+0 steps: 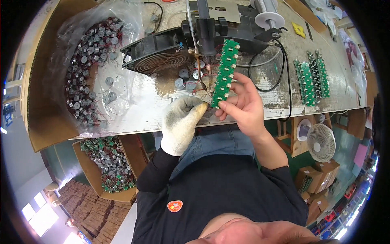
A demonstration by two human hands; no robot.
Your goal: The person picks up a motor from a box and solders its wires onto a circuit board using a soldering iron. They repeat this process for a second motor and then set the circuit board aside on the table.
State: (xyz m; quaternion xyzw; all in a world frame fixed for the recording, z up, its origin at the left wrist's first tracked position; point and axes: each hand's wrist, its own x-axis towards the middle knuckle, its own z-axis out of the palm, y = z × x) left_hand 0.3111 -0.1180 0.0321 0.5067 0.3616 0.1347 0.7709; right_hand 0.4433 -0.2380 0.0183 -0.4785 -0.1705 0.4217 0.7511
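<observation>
My right hand [246, 105], bare, grips a long green circuit board strip [224, 73] by its lower end, thumb on the near face. The strip stands tilted, with a row of small pale connectors down one edge. At its bottom corner, my left hand [180, 122], in a white glove with yellowed fingertips, is closed in a pinch; what lies between its fingertips is too small to tell. Just beyond the hands is a soldering machine [206, 36] with its tip pointing down. Several small round motors [184, 73] with thin wires lie behind the left hand.
A black fan [158, 55] stands left of the machine. Farther left, a plastic-lined cardboard box [46, 118] holds a heap of wired motors [81, 77]. More green boards [310, 79] lie at the right. A solder spool [269, 20] and a black cable [289, 81] are nearby.
</observation>
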